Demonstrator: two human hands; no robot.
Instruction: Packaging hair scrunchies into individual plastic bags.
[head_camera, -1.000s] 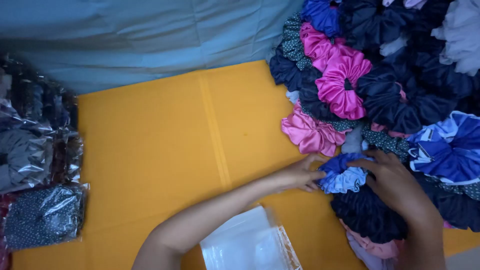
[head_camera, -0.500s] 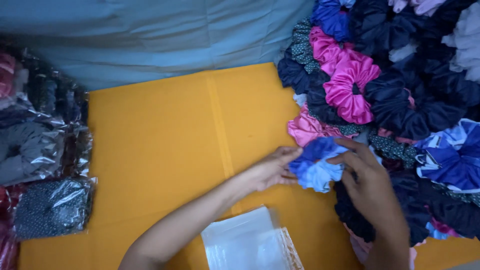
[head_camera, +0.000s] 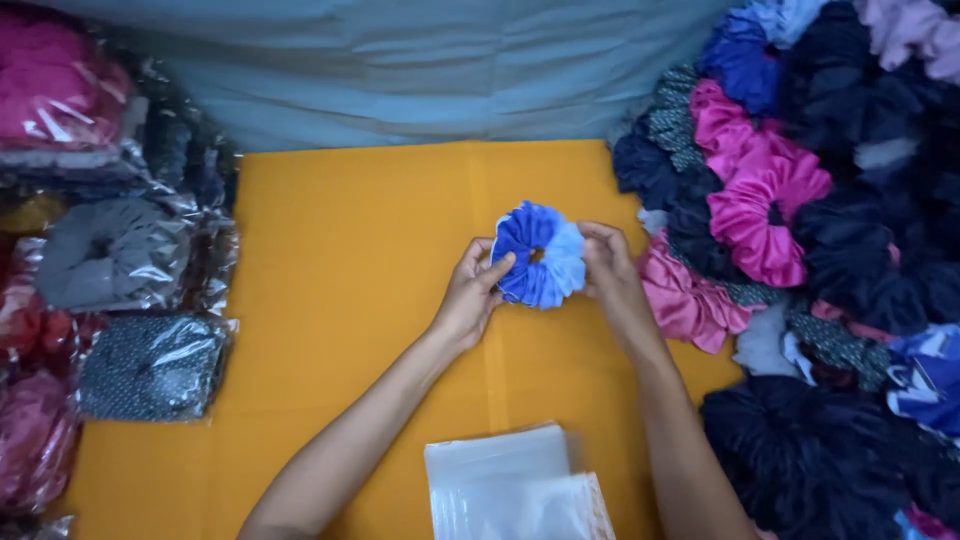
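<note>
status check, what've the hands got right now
Left hand and right hand both gripping blue scrunchie, held over orange cloth. Clear bags lying near. Nothing between them.

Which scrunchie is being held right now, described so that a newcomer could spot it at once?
Start at the orange cloth spread across the middle. Above its centre, the left hand and right hand pinch one blue scrunchie between them. It is two-tone, dark blue and pale blue, and lifted apart from the scrunchie pile at right.
</note>
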